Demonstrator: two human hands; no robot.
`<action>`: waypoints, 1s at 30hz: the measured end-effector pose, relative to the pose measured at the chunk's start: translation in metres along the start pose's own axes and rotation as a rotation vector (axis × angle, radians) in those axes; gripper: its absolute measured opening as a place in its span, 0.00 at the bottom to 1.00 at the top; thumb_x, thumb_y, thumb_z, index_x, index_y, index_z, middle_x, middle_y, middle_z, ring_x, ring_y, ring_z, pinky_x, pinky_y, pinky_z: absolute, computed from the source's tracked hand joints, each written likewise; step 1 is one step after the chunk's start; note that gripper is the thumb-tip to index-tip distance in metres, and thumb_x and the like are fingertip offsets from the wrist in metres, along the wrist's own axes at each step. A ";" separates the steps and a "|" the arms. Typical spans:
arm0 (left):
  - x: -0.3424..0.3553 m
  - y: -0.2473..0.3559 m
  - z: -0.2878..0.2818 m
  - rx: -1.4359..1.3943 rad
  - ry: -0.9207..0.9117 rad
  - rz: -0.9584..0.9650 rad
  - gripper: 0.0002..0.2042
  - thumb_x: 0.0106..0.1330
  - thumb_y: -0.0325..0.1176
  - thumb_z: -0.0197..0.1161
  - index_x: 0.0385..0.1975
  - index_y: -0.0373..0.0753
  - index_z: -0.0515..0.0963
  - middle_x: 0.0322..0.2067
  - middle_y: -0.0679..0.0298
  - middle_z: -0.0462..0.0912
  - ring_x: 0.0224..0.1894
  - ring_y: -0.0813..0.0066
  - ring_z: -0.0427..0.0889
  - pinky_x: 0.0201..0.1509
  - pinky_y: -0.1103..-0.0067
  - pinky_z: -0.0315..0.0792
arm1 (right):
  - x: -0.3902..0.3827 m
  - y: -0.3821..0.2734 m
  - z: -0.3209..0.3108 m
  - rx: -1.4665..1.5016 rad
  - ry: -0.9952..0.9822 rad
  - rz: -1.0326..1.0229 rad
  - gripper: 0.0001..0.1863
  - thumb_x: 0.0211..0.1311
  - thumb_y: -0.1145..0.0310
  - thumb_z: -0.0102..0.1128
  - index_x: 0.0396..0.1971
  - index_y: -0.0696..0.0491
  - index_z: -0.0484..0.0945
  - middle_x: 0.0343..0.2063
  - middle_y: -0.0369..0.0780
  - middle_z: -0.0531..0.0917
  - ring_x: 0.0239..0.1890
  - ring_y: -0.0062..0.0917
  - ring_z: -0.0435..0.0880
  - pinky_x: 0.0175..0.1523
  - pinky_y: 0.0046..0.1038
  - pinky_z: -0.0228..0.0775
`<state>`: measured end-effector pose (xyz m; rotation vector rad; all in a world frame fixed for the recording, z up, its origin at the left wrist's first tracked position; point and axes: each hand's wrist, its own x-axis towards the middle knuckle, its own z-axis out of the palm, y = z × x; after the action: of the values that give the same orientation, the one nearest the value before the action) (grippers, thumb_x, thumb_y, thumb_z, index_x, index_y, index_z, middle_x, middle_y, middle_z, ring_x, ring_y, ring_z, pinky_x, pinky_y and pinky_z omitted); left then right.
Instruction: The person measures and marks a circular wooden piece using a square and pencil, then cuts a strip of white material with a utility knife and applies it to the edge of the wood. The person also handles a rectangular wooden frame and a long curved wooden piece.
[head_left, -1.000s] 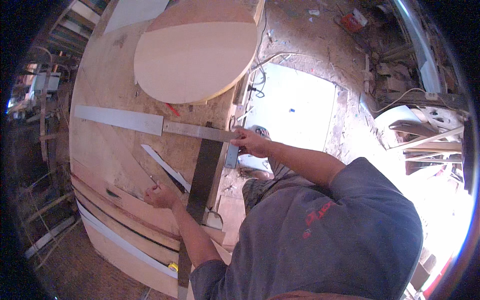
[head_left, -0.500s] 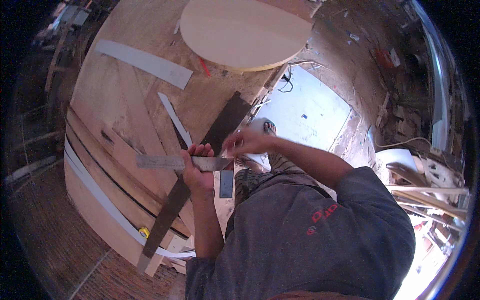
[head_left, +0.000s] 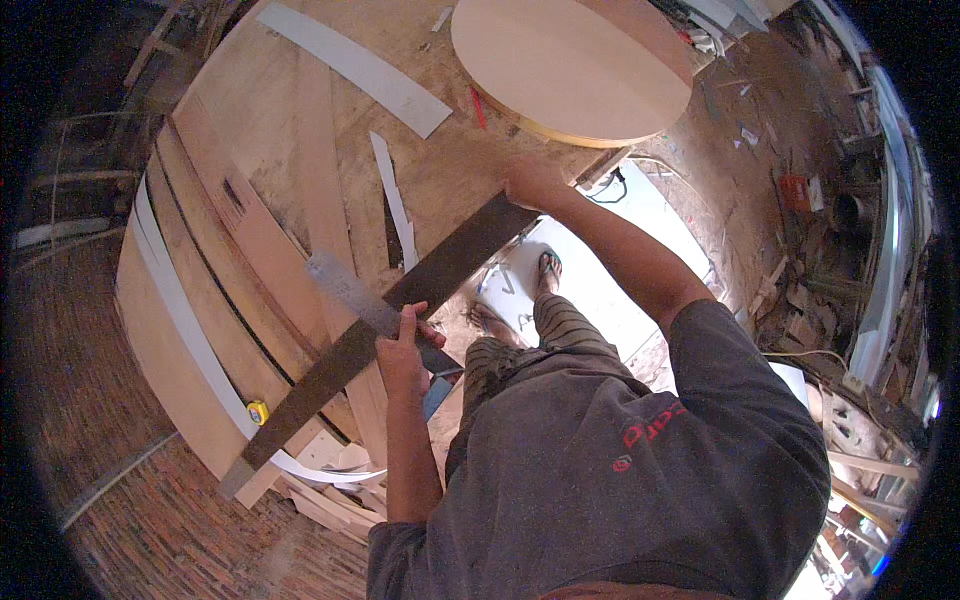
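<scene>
My left hand (head_left: 405, 355) is closed around a try square (head_left: 345, 285), its metal blade slanting over the bench and its blue-grey stock (head_left: 437, 395) below the fingers. Under the blade, a long dark brown strip (head_left: 465, 245) lies diagonally across the bench. At that strip's far end is my right hand (head_left: 535, 187), low over the bench top. Its fingers are blurred, so I cannot tell whether they grip anything. A thin red stick-like thing (head_left: 478, 108) lies beyond it, beside an oval wooden panel (head_left: 580, 65).
White strips (head_left: 360, 65) and pale wood pieces (head_left: 325, 170) lie on the bench (head_left: 260, 110). A yellow tape measure (head_left: 258, 412) sits by a curved white strip (head_left: 190, 310) at the left. A white sheet (head_left: 640, 270) covers floor near my feet; scrap wood (head_left: 800, 310) lies right.
My right hand has moved away from the square, forward to the dark strip's far end. In my left hand the square has turned from level to slanting. My view has shifted.
</scene>
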<state>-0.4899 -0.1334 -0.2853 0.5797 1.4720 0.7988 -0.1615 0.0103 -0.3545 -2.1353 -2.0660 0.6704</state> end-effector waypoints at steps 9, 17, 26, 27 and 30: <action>-0.003 -0.022 -0.009 -0.013 -0.018 -0.017 0.19 0.78 0.44 0.63 0.46 0.30 0.86 0.22 0.64 0.80 0.22 0.71 0.84 0.27 0.74 0.76 | 0.019 0.020 0.033 -0.064 0.119 -0.045 0.14 0.69 0.66 0.58 0.41 0.63 0.82 0.40 0.57 0.86 0.45 0.52 0.88 0.50 0.49 0.81; -0.006 0.002 -0.006 0.134 -0.019 0.030 0.18 0.77 0.43 0.64 0.47 0.30 0.86 0.24 0.61 0.82 0.24 0.70 0.85 0.29 0.74 0.78 | -0.029 0.043 -0.001 0.864 0.286 0.143 0.11 0.79 0.66 0.53 0.44 0.60 0.75 0.29 0.45 0.87 0.31 0.29 0.89 0.39 0.34 0.81; 0.005 0.009 0.041 0.043 -0.123 -0.013 0.13 0.76 0.37 0.66 0.45 0.31 0.82 0.21 0.67 0.75 0.21 0.71 0.79 0.27 0.69 0.80 | -0.223 0.210 -0.002 0.046 0.283 0.503 0.12 0.54 0.68 0.69 0.40 0.47 0.90 0.52 0.46 0.86 0.55 0.37 0.85 0.61 0.39 0.77; 0.006 0.013 0.051 0.041 -0.146 -0.006 0.13 0.76 0.37 0.66 0.46 0.31 0.82 0.21 0.67 0.75 0.21 0.71 0.79 0.27 0.69 0.80 | -0.241 0.231 0.001 -0.006 0.298 0.590 0.14 0.53 0.67 0.69 0.41 0.45 0.90 0.58 0.45 0.84 0.60 0.38 0.83 0.64 0.39 0.76; 0.026 0.007 0.076 -0.016 -0.188 0.042 0.13 0.76 0.37 0.66 0.47 0.32 0.80 0.20 0.67 0.75 0.21 0.73 0.79 0.28 0.69 0.81 | -0.230 0.274 -0.036 -0.001 0.381 0.707 0.11 0.59 0.64 0.66 0.39 0.48 0.91 0.41 0.46 0.90 0.47 0.43 0.88 0.56 0.43 0.80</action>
<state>-0.4174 -0.0990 -0.2928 0.6573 1.2834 0.7669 0.1092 -0.2254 -0.3657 -2.7254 -1.1089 0.2635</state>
